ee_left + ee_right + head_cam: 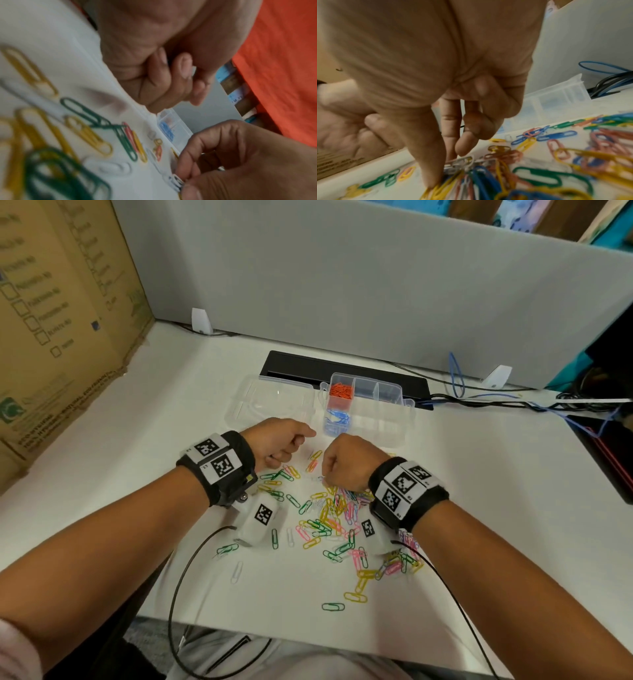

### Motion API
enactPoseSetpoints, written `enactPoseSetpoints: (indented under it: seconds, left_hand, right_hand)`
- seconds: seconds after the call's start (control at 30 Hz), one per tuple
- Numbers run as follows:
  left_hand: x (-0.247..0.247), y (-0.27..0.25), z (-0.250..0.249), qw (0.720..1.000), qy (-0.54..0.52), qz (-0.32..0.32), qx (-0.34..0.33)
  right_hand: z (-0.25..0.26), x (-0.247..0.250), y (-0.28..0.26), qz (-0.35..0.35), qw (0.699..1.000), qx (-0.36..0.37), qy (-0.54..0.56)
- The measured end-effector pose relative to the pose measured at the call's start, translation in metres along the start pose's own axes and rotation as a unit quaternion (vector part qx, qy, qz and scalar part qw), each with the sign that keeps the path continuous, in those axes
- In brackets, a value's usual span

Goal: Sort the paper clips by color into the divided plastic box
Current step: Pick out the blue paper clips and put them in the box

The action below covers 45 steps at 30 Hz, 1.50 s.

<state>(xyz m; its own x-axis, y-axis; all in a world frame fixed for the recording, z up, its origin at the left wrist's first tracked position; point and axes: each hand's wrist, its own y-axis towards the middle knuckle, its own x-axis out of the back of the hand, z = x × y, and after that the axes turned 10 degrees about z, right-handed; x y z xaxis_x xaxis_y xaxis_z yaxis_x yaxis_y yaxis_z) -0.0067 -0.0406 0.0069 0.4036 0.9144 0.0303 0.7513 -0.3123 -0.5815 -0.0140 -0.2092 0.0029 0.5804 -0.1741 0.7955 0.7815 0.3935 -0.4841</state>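
- Divided plastic box (373,409): clear, lid open; stands on the table (462,508) just beyond the right hand (349,462).
- Box lid (270,400): hinged flat, just beyond the left hand (277,445); holds nothing.
- Compartments with contents, two: orange clips (340,391) in the far one of the column nearest the lid, blue clips (337,419) in the one nearer the hands. The other compartments look empty.
- Loose paper clips (329,518): one scattered heap on the table, under and behind both hands; yellow, green, pink, white and some blue. Too many and too tangled to count.
- Outliers: one green clip (333,607) and one yellow clip (355,597) nearest the table's front edge; one white clip (236,571) behind the left wrist.
- Left hand: fingers curled into a fist above the heap's far edge; whether it holds a clip cannot be told.
- Right hand: thumb and fingers pinch a white clip (462,161) at the heap.
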Motion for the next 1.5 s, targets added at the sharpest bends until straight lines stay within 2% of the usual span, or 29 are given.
enactPoseSetpoints:
  seconds: [0.1, 0.17, 0.3, 0.5, 0.57, 0.77, 0.87, 0.93, 1.03, 1.07, 1.2, 1.27, 1.33, 1.4, 1.5]
  left_hand:
    - [0.003, -0.009, 0.001, 0.990, 0.142, 0.000, 0.004]
    - [0.004, -0.013, 0.000, 0.985, 0.173, 0.005, -0.003]
    - [0.002, -0.013, 0.000, 0.993, 0.115, -0.009, -0.025]
    - [-0.017, -0.004, 0.004, 0.997, 0.017, 0.039, -0.063]
    - [-0.023, -0.003, 0.003, 0.996, -0.016, 0.041, -0.083]
    - [-0.034, 0.005, 0.003, 0.992, -0.058, -0.019, -0.107]
    - [-0.028, 0.006, 0.004, 0.988, -0.120, -0.028, -0.092]
    - [-0.023, 0.005, 0.006, 0.981, -0.176, -0.011, -0.078]
    - [-0.019, 0.001, 0.007, 0.965, -0.254, 0.032, -0.058]
    - [-0.019, 0.000, 0.008, 0.960, -0.270, 0.047, -0.054]
    - [-0.022, 0.000, 0.009, 0.945, -0.308, 0.099, -0.043]
    - [-0.025, 0.002, 0.009, 0.943, -0.311, 0.113, -0.037]
    - [-0.029, 0.003, 0.008, 0.951, -0.289, 0.110, -0.031]
    - [-0.033, 0.005, 0.006, 0.969, -0.225, 0.096, -0.024]
    - [-0.039, 0.011, 0.002, 0.999, -0.007, 0.043, -0.016]
  right_hand:
    - [0.000, 0.003, 0.001, 0.012, 1.000, -0.002, -0.016]
    - [-0.001, 0.005, 0.001, 0.004, 1.000, 0.002, -0.012]
    - [-0.009, 0.015, -0.003, -0.027, 0.992, 0.012, 0.124]
    - [-0.022, 0.027, -0.019, -0.062, 0.941, 0.016, 0.332]
    - [-0.026, 0.027, -0.021, -0.060, 0.926, 0.011, 0.374]
    - [-0.028, 0.024, -0.024, -0.069, 0.896, 0.013, 0.438]
    - [-0.028, 0.023, -0.021, -0.080, 0.905, 0.001, 0.419]
    - [-0.027, 0.022, -0.017, -0.094, 0.920, -0.010, 0.380]
    - [-0.027, 0.018, -0.009, -0.144, 0.967, -0.013, 0.209]
    - [-0.025, 0.016, -0.009, -0.135, 0.978, -0.004, 0.158]
    - [-0.014, 0.006, -0.015, -0.003, 0.999, -0.002, 0.037]
    - [-0.014, 0.005, -0.017, -0.006, 1.000, -0.012, 0.001]
    - [-0.019, 0.007, -0.020, -0.013, 1.000, -0.014, 0.025]
    - [-0.026, 0.011, -0.026, -0.023, 0.998, -0.014, 0.059]
    - [-0.034, 0.012, -0.033, -0.036, 0.996, -0.021, 0.085]
